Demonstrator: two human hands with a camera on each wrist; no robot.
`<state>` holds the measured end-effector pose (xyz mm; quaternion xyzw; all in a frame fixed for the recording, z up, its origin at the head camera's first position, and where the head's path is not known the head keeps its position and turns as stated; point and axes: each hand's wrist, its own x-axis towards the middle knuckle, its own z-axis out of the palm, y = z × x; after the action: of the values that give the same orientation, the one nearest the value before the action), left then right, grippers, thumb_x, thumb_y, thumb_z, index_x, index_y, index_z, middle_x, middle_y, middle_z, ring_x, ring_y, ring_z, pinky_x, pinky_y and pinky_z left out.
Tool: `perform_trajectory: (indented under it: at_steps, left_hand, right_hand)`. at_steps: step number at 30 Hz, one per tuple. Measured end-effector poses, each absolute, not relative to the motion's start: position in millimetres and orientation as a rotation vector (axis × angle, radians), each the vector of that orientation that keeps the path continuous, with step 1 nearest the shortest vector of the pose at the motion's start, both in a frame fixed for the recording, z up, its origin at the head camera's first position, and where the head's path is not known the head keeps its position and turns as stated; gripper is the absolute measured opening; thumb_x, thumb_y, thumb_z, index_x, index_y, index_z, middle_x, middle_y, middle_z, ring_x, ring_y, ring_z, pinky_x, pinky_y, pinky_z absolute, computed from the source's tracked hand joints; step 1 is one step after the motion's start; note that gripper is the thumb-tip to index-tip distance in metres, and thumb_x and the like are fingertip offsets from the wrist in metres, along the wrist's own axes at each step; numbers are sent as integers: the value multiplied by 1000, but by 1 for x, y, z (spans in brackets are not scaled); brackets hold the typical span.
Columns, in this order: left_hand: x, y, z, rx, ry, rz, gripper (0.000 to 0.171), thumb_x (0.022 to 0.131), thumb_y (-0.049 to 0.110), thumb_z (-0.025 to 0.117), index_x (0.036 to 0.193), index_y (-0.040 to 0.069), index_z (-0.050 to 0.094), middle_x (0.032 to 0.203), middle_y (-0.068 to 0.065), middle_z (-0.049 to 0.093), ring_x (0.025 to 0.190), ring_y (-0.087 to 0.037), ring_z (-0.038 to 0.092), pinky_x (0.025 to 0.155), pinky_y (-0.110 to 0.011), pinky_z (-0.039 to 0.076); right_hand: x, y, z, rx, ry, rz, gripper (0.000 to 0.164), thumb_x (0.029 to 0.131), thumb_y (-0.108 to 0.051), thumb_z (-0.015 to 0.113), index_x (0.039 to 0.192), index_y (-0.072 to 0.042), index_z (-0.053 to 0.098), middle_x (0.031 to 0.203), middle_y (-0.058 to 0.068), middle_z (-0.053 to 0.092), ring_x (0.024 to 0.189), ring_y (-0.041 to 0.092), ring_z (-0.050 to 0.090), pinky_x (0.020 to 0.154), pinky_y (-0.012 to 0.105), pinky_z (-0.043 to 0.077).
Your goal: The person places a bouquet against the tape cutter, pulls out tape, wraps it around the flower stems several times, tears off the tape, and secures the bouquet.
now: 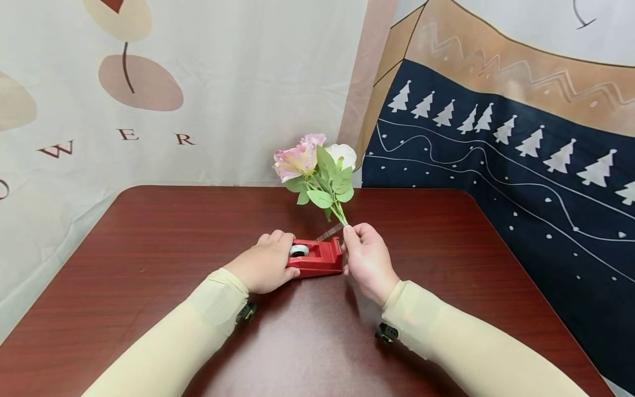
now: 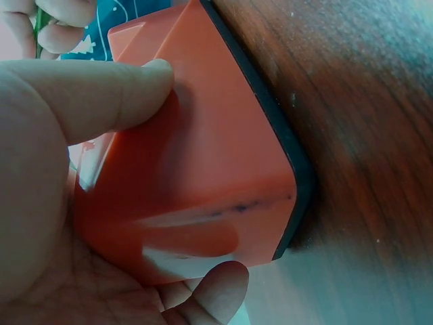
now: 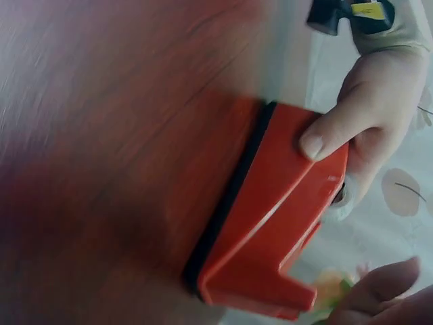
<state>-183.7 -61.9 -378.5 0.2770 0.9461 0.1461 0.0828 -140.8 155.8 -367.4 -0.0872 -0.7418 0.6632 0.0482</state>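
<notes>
A red tape dispenser (image 1: 324,263) with a dark base stands on the table, a roll of tape (image 1: 299,251) in it. My left hand (image 1: 265,262) grips its rear end, and in the left wrist view the thumb (image 2: 128,95) lies along the side. Just past the cutter end, my right hand (image 1: 369,262) pinches the stems of a small bunch of artificial flowers (image 1: 322,171), pink and white with green leaves. Between the dispenser and the stems stretches a strip of clear tape (image 1: 329,232). The right wrist view catches only some right-hand fingers (image 3: 379,288) at its lower corner.
The brown wood-grain table (image 1: 238,353) reaches back to a pale printed curtain (image 1: 258,99). At the right hangs a dark blue cloth (image 1: 446,149) with white trees. A small black camera (image 1: 387,333) sits at the right wrist, another (image 1: 246,312) at the left.
</notes>
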Motion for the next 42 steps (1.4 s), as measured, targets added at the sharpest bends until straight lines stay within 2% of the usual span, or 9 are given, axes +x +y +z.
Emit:
perform_trajectory:
  at_steps: [3,9,15,20,26,30,35,38,42]
  left_hand:
    - [-183,-62,-378,827,2828,442,53,96,32,74,133,3,49,126,-14,55,112,-36,50,101,-49,48]
    - [-183,-62,-378,830,2827,441,54,96,32,74,133,2,49,126,-14,55,112,-36,50,101,-50,48]
    - [-184,-63,-378,831,2826,441,52,96,33,74,132,3,50,124,-13,56,111,-35,51,100,-49,48]
    - [-184,-63,-378,835,2829,435,53,96,33,74,132,3,50,125,-14,56,111,-35,51,100,-49,48]
    - [-184,-63,-377,836,2830,431,54,96,33,74,132,2,50,126,-14,55,113,-36,51,102,-50,48]
    - [-184,-63,-377,827,2827,435,54,96,32,74,133,2,50,126,-14,55,114,-37,51,102,-50,47]
    - [-184,-63,-377,838,2829,440,53,96,32,74,132,3,50,126,-14,55,113,-37,50,102,-50,47]
    - [-183,-62,-377,833,2830,440,51,96,32,74,129,4,50,124,-13,55,112,-35,50,101,-49,48]
    - [-183,-61,-377,825,2827,431,50,96,32,74,129,4,50,123,-13,55,110,-34,49,100,-49,48]
  right_hand:
    - [-140,159,-366,-203,-2414,1788,26,111,-23,52,102,1,58,80,16,58,47,19,49,49,30,45]
    - [-140,162,-364,-110,-2618,1460,34,112,-28,47,95,-2,61,67,5,50,60,19,47,58,32,41]
    - [-139,159,-365,-165,-2539,1870,41,114,-34,39,88,-4,48,61,2,44,47,16,43,47,30,40]
    - [-140,159,-365,-246,-2373,2210,42,114,-38,41,83,-9,42,61,-1,39,50,13,34,46,26,38]
    - [-142,160,-365,-206,-2332,2228,30,111,-23,50,87,-5,49,60,-1,42,47,12,37,45,24,37]
    - [-140,160,-366,-197,-2380,2105,33,111,-23,48,92,2,57,60,0,45,47,12,40,45,25,39]
    - [-139,159,-367,-185,-2416,2016,38,112,-23,46,92,5,60,62,1,50,46,12,40,45,25,39]
    - [-139,157,-367,-205,-2364,2099,37,113,-24,44,91,3,59,62,1,50,48,12,40,46,25,38]
    - [-139,155,-367,-270,-2223,2319,36,114,-28,42,86,-6,53,58,0,45,52,12,37,48,25,36]
